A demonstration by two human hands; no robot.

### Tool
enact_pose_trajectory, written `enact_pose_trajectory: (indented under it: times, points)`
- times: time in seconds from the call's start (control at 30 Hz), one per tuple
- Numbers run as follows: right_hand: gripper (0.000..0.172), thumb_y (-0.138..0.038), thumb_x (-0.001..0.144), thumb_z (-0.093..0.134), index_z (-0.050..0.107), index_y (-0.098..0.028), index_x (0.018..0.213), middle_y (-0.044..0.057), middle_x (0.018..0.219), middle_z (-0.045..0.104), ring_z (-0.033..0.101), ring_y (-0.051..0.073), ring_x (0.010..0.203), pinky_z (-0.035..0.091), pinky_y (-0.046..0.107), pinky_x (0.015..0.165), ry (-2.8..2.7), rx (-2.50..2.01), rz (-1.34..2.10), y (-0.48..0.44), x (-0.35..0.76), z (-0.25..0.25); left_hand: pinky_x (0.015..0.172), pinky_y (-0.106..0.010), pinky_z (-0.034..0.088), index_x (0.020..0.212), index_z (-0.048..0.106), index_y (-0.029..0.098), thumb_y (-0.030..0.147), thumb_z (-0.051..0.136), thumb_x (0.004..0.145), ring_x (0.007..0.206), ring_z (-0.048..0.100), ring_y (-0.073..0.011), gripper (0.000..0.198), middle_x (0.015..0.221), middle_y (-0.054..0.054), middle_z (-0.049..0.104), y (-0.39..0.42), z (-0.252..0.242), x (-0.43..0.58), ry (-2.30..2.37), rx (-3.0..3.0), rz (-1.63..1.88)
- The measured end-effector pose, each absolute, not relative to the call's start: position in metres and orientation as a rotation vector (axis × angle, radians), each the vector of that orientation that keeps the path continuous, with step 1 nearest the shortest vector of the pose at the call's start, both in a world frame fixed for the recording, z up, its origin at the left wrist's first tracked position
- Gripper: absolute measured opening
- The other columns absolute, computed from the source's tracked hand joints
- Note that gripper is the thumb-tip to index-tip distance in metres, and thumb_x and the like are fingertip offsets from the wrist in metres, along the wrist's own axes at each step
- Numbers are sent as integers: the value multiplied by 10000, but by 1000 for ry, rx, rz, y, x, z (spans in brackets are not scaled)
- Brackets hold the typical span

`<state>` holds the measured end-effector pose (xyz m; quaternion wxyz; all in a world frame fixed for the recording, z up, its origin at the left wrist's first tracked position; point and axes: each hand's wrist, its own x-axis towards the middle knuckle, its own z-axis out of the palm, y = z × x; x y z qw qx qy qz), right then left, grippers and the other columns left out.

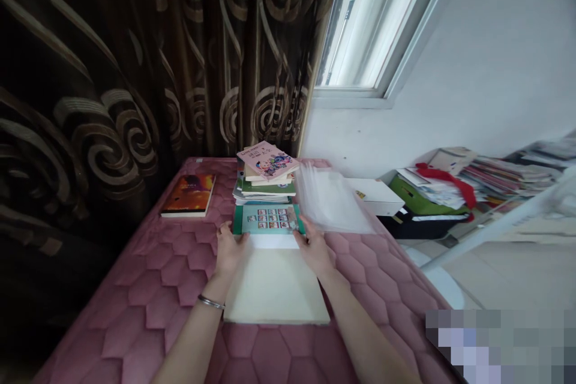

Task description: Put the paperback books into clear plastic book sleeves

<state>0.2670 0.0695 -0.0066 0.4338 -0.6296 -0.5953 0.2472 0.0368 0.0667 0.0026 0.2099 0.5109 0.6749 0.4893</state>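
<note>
A teal-green book [267, 220] with rows of small pictures on its cover is held between my two hands. My left hand [230, 250] grips its left side, fingers at the edge and thumb on the near corner. On the opposite side, my right hand [315, 249] closes on the right edge in the same way. Below and nearer to me lies a large cream-coloured flat book or board [276, 288]. Just beyond the held book rises a stack of books [265, 188], topped by a tilted pink book [269, 161] with cartoon figures.
An orange book [189, 194] lies at the left on the pink quilted surface [162, 276]. Clear plastic sheets [330, 201] are right of the stack, near a white box [375, 195]. Papers fill a green container [407, 192] farther right. A patterned curtain [202, 60] hangs behind.
</note>
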Motion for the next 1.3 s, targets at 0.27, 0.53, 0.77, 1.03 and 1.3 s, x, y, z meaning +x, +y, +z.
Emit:
enact_pose_trajectory:
  times: [0.27,0.53,0.77,1.03,1.3]
  points:
    - [363,-310,871,442,680,-261,1141,36,1012,734,668,200,878,501,307,826,-1665,-1609,494,74,268,-14,877,-493,448,1233,460,70,332,544,850,1099,525,-339,472,1255,-239,439,49,23,45,2321,1727,857]
    - [393,-291,883,428,666,-227,1189,87,977,741,675,215,817,507,305,760,-1768,-1692,443,73,267,-12,942,-473,424,1157,589,157,314,597,850,1139,500,-303,345,1254,-156,546,-29,57,91,1630,2724,187]
    - [397,-300,885,420,669,-224,1185,88,909,745,668,207,754,504,296,728,-1756,-1711,399,73,266,-13,852,-485,499,1251,542,134,464,619,823,1117,542,-324,546,1236,-191,569,-69,33,76,1231,2975,-126]
    - [405,-287,891,405,660,-209,1196,95,957,744,680,217,758,513,316,735,-1763,-1672,421,74,265,-11,573,-422,549,1260,535,36,161,432,900,1060,615,-415,395,1193,-328,582,-61,24,76,1084,3240,-309]
    - [346,-237,856,458,724,-234,1077,73,1006,740,701,232,860,510,310,772,-1824,-1685,569,65,265,8,554,-434,555,1245,528,9,120,438,873,891,687,-384,399,1061,-334,644,-73,75,72,1020,3311,-224]
